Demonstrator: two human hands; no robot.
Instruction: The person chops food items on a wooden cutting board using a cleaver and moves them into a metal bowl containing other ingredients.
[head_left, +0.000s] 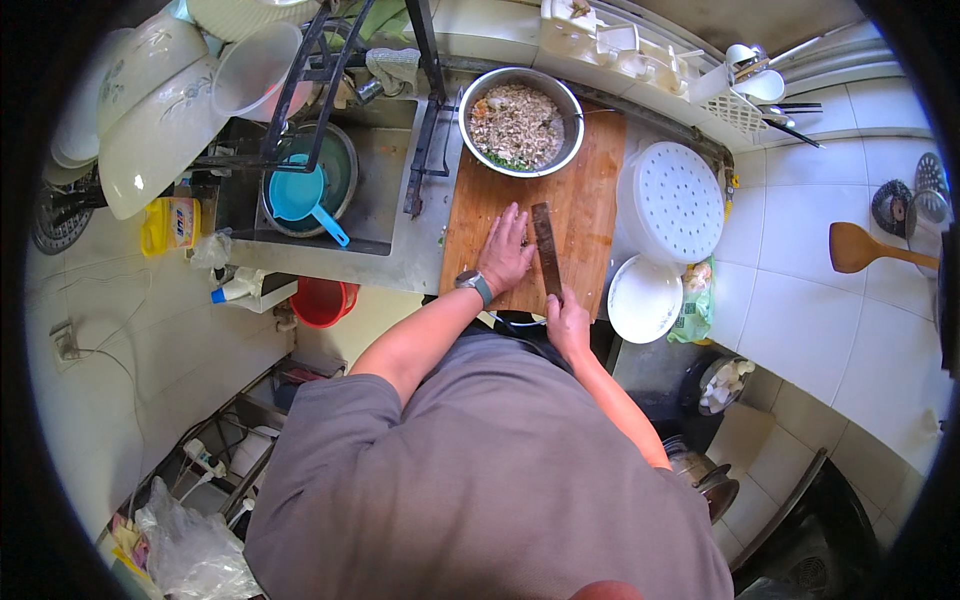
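Note:
My right hand (568, 324) grips the handle of a kitchen knife (547, 244). Its dark, broad blade points away from me above the wooden cutting board (581, 202). Just left of the blade, my left hand (507, 253) lies on the board with its fingers stretched forward and a watch on the wrist. A few small bits show beside its thumb, too small to name. On the board's far end stands a steel bowl (577, 150) of chopped pale filling (519, 126), with green and orange pieces at its edge.
Right of the board are a white perforated steamer basket (671, 201) and a white plate (639, 300). At left, a metal sink (375, 184) holds a basin with a blue dipper (297, 191). A black metal rack (330, 82) with stacked bowls (161, 124) overhangs it.

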